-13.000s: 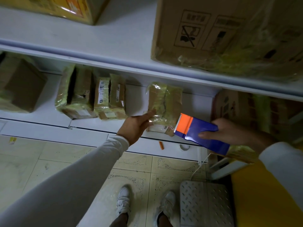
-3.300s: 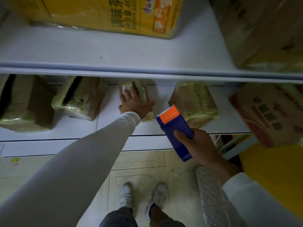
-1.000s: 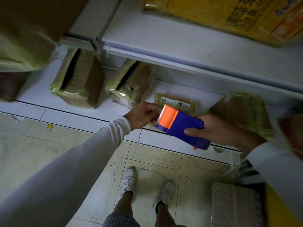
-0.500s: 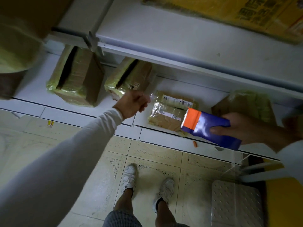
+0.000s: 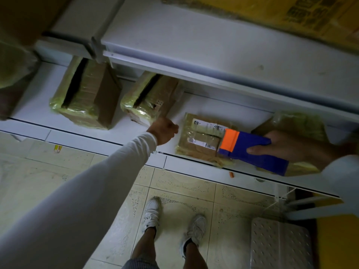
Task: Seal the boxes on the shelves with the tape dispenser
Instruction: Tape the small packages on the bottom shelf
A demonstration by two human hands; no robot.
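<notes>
A stockroom or parcel depot, by the look of it: white metal shelves run in tiers, loaded with tape-wrapped cardboard boxes and a flat parcel with printed shipping labels. Big printed cartons sit above, pale tiled floor below.

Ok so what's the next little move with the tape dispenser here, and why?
Probably draw the tape dispenser rightward across the flat parcel. The right hand holds its orange end over that parcel, while the left hand, curled, sits just left of it.
</notes>
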